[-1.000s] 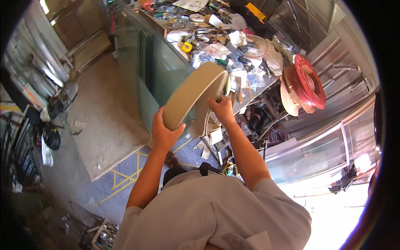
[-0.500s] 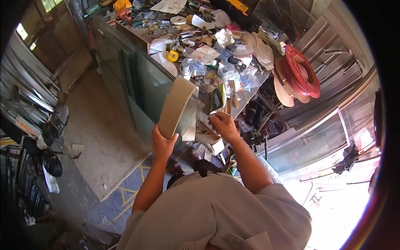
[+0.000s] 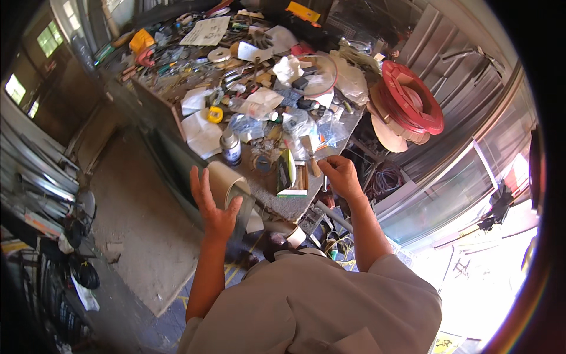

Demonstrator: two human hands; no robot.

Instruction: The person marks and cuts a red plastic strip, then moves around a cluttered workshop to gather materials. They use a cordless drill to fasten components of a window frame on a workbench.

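My left hand (image 3: 215, 206) is open, fingers spread and pointing up. Just beyond it a curled beige sheet (image 3: 219, 179) stands beside the workbench's near corner, against clear panes; whether the fingers touch it I cannot tell. To the right, my right hand (image 3: 343, 177) is closed in a pinch over the bench's right edge; what it pinches, if anything, is too small to make out. Closest to that hand are a wooden-handled brush (image 3: 313, 162) and a small green-and-white open box (image 3: 293, 177) on the bench. A spray can (image 3: 230, 147) stands farther left.
The workbench (image 3: 265, 197) is cluttered with papers, plastic bags, a yellow tape measure (image 3: 215, 114) and tools. A red spool (image 3: 413, 100) hangs off its right side. Glass panes (image 3: 171, 159) lean along the left side; metal profiles (image 3: 35, 159) line the left wall.
My left hand has let go of the curled beige sheet, which now sits lower and farther left. My right hand has moved right. The view has shifted, showing more of the bench's near corner.
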